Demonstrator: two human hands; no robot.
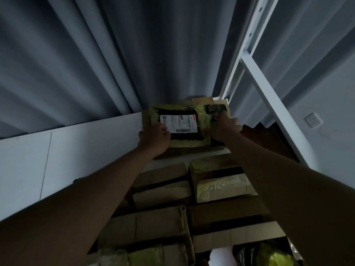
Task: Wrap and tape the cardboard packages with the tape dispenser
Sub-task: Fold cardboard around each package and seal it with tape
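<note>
Grey corrugated wall [96, 60] far and left, white metal frame [269, 89] right, white wall switch [313, 120] far right

Single head-worn wide-angle view, aimed forward and upward along both outstretched arms toward a taped package [184, 123] against corrugated wall panels [96, 54]; stacked cardboard boxes [161, 191] close below.

The picture is dim and bluish, a little soft. Light seems to come from the right. Edges bend strongly from the wide lens; lower corners are dark.
</note>
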